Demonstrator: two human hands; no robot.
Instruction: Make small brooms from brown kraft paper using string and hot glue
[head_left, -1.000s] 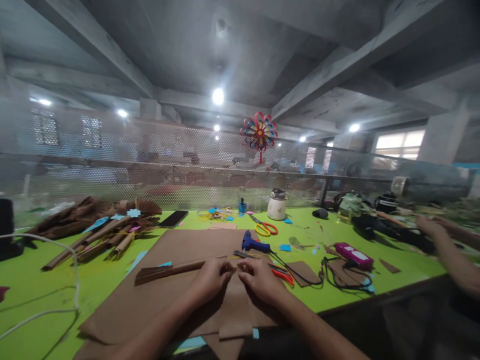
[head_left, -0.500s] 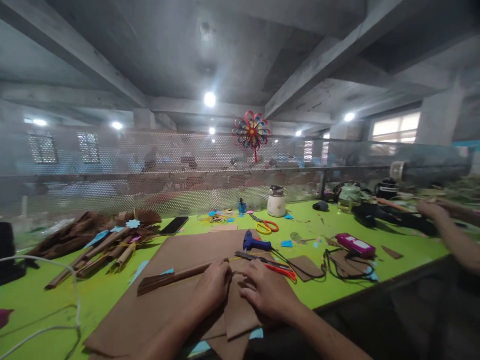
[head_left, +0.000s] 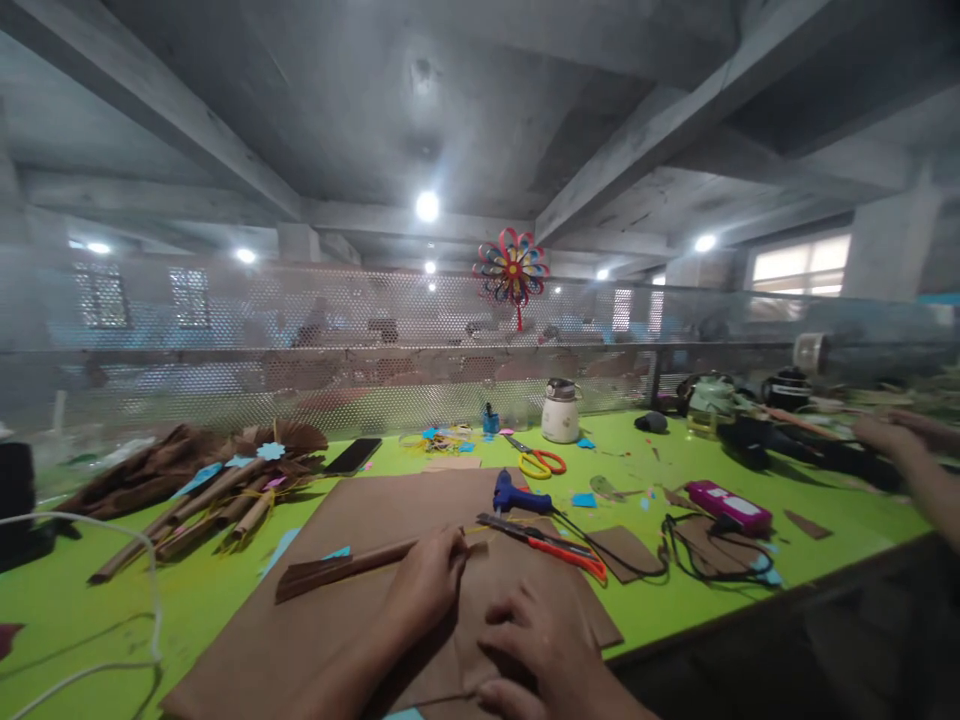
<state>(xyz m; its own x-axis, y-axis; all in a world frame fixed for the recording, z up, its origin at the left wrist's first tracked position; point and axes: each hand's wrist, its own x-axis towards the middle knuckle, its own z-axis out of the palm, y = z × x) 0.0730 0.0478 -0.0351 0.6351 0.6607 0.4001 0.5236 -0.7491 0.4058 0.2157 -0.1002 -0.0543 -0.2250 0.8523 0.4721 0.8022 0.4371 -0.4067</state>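
Large brown paper sheets (head_left: 330, 640) lie on the green table. My left hand (head_left: 429, 582) is closed round the right end of a rolled brown paper stick (head_left: 360, 562), whose wider folded end points left. Lower and to the right, my right hand (head_left: 536, 650) rests over the brown paper with its fingers apart, holding nothing that shows. Just beyond the hands are a blue glue gun (head_left: 521, 497), a dark blade-like tool (head_left: 506, 527) and orange-handled scissors (head_left: 574, 558).
Finished brown rolls (head_left: 217, 500) with paper flowers lie left, near a phone (head_left: 354, 456). Yellow-and-orange scissors (head_left: 541, 463), a white bottle (head_left: 560, 412) and a magenta box (head_left: 729, 507) stand or lie farther back. Another person's arm (head_left: 911, 465) reaches in at right. A white cable (head_left: 154, 600) crosses the left.
My right hand has moved down towards me, away from my left hand. The loose brown piece under it has shifted, baring more of the sheet. My left hand keeps hold of the roll.
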